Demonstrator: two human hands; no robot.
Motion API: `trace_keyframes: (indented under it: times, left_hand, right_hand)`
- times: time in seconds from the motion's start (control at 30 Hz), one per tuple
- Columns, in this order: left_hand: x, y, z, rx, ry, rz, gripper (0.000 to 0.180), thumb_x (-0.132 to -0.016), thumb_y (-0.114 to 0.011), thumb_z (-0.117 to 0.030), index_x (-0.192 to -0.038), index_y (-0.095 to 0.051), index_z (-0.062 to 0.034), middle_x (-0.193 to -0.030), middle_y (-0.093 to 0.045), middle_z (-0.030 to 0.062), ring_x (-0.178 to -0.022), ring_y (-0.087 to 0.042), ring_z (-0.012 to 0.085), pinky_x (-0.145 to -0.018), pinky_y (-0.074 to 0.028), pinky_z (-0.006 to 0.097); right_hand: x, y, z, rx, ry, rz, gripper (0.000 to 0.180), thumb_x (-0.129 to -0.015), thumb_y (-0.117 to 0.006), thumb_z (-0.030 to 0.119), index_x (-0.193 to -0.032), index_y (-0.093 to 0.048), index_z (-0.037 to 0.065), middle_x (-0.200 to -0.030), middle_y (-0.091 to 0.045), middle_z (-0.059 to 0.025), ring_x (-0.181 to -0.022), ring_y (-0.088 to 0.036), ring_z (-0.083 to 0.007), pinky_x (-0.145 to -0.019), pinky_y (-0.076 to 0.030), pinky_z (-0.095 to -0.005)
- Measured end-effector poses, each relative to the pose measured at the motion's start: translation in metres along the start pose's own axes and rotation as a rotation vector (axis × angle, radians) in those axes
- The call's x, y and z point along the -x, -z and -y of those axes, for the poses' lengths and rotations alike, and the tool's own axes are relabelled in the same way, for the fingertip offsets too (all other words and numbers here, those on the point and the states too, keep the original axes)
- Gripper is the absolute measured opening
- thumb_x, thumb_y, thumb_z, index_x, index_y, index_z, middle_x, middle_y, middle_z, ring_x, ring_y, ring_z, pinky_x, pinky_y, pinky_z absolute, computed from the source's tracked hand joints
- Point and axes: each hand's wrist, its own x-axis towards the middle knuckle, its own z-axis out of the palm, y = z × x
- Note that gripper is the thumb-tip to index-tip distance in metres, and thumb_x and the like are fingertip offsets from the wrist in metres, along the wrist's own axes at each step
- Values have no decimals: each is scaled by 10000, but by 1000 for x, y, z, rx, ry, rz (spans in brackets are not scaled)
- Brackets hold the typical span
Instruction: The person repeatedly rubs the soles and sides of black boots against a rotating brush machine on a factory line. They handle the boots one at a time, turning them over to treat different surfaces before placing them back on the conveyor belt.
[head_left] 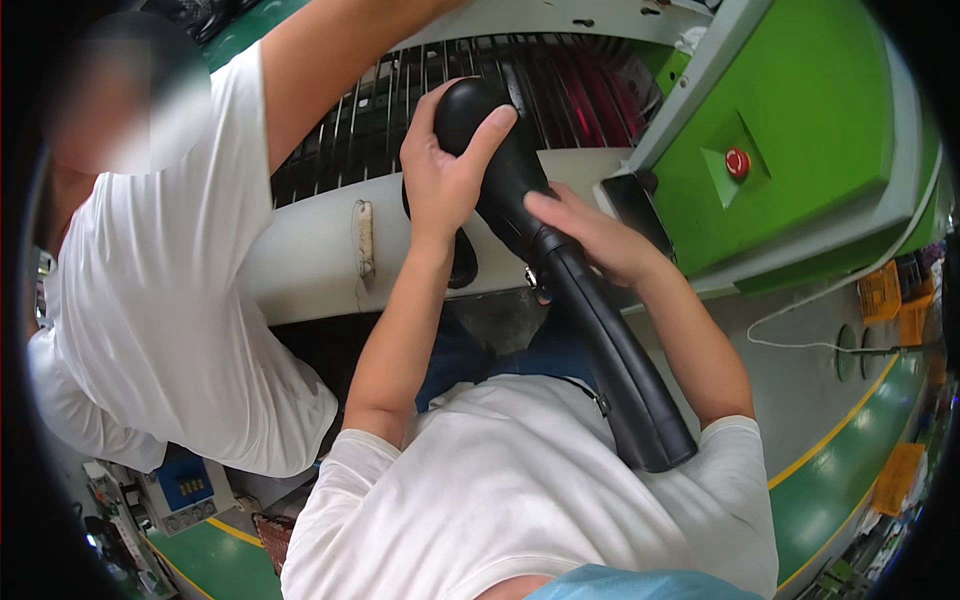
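A tall black boot [615,350] slants across my front, its toe pointing away and its open top resting near my right shoulder. My left hand [445,180] is wrapped round the rounded toe, thumb on top. At the ankle, beside the strap and buckle, my right hand [590,232] holds the boot; its fingertips are slightly blurred and partly hidden behind the shaft. Below my left wrist, a dark rounded piece [463,262] shows against the white ledge; I cannot tell whether it belongs to the boot.
A white ledge [310,245] edges a conveyor of metal rollers [350,130]. Rightward stands a green machine housing [810,120] with a red stop button [737,162]. A co-worker in a white shirt [170,300] stands close on my left, one arm reaching over the rollers.
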Motion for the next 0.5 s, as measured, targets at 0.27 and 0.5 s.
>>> trace_keyframes:
  times: [0.27,0.5]
  left_hand:
    - [-14,-18,91,43,448,238,532,-984,-928,-419,-1203,-787,45,-1021,-809,92,-862,-769,156,-789,-626,310]
    - [-25,8,168,-234,23,405,537,-1183,-663,-413,-1485,-679,30,-1308,-766,159,-1198,-733,220,-1071,-540,328]
  right_hand:
    - [46,39,-55,-15,201,-131,913,-1137,-486,784,-1625,-578,18,-1476,-681,-151,-1191,-710,-239,-983,-612,-412]
    - [19,9,-50,-90,332,-226,671,-1193,-492,673,-1193,-685,29,-988,-675,-53,-748,-659,-114,-626,-546,-277]
